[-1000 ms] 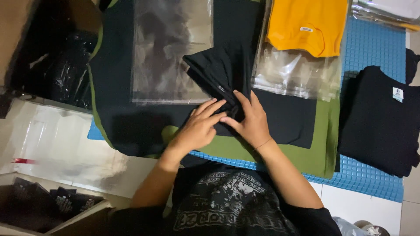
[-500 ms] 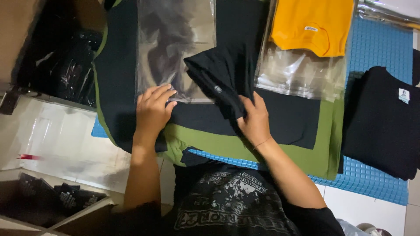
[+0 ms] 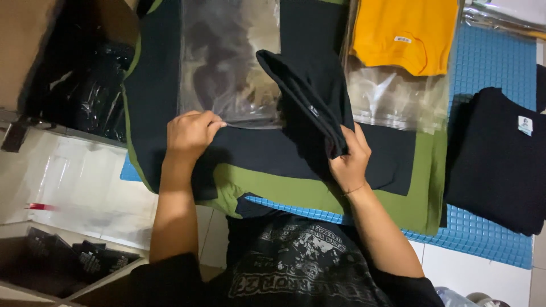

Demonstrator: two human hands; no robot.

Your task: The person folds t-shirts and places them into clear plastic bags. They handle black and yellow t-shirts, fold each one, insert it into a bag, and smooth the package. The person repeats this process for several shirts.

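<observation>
Item: folded black shirt (image 3: pixel 310 105), gripped in my right hand (image 3: pixel 350 162), long axis slanting up-left toward clear bag (image 3: pixel 230 62); left hand (image 3: pixel 190 133) pinches bag's near edge.

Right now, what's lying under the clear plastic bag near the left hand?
Under the clear plastic bag, whose bottom edge the left hand pinches, lies a flat black garment on an olive green one. Glare and the folded black shirt hide the rest.
</observation>
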